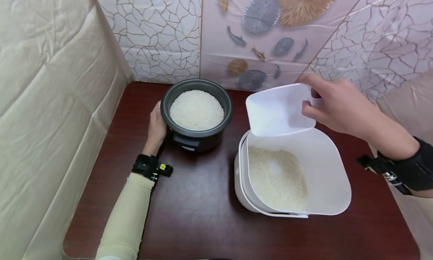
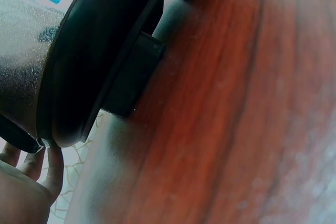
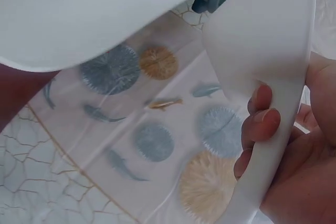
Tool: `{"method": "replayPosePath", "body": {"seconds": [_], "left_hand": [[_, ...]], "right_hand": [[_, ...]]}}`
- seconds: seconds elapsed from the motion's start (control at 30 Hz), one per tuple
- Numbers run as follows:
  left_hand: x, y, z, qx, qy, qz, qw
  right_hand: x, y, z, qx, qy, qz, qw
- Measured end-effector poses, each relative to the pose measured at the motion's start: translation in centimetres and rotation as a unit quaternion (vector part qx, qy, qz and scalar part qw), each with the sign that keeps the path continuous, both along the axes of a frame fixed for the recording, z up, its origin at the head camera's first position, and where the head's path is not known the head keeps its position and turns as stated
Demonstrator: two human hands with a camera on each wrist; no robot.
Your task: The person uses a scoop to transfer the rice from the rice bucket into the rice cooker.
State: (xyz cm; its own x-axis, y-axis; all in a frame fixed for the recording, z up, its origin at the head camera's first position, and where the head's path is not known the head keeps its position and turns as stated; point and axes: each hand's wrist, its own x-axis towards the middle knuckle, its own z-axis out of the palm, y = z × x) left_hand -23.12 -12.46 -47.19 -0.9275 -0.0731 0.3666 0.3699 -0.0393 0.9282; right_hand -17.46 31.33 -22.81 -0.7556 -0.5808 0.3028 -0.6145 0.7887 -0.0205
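Observation:
A dark rice cooker (image 1: pixel 189 141) stands on the table's far left part, white rice (image 1: pixel 197 110) heaped in its pot. My left hand (image 1: pixel 156 124) holds the cooker's left side; in the left wrist view the fingers (image 2: pixel 54 174) reach up at its black side handle (image 2: pixel 18 134), their tips partly hidden. On the right, my right hand (image 1: pixel 338 104) grips a white scoop (image 1: pixel 277 108) by its handle, fingers curled round it in the right wrist view. The scoop is tilted above the far rim of a white rice bin (image 1: pixel 329 170), and no rice shows in it. More rice (image 1: pixel 280 185) covers the bin's bottom.
The bin's carrying handle (image 1: pixel 284 215) hangs down along its near side. A dark brown table (image 1: pixel 193 215) runs up to a patterned back wall covering (image 1: pixel 162 38). Beige padded sheeting (image 1: pixel 50 121) borders the left side.

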Motion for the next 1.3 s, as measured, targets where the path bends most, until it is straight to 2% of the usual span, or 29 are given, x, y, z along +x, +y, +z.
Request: {"method": "replayPosePath", "body": {"seconds": [0.2,0.4,0.77,0.93,1.13,1.3], "left_hand": [[0.1,0.0,0.3,-0.002,0.011,0.006,0.9999],[0.0,-0.1,0.6,0.007,0.015,0.015,0.9998],[0.2,0.2,0.0,0.016,0.019,0.005,0.9997],[0.1,0.2,-0.3,0.015,0.016,0.006,0.9997],[0.0,0.4,-0.4,0.024,0.02,-0.003,0.9995],[0.0,0.4,-0.3,0.019,0.019,0.0,0.9996]], "right_hand": [[1.6,1.9,-0.5,0.009,-0.011,0.009,0.9999],[3.0,2.8,-0.9,0.048,-0.039,0.009,0.998],[3.9,3.5,-3.0,0.067,-0.043,0.048,0.9957],[4.5,3.8,-4.1,0.104,-0.019,0.058,0.9927],[5.1,3.6,-5.8,0.149,0.024,0.087,0.9847],[5.5,3.3,-6.8,0.177,0.05,0.095,0.9783]]}}
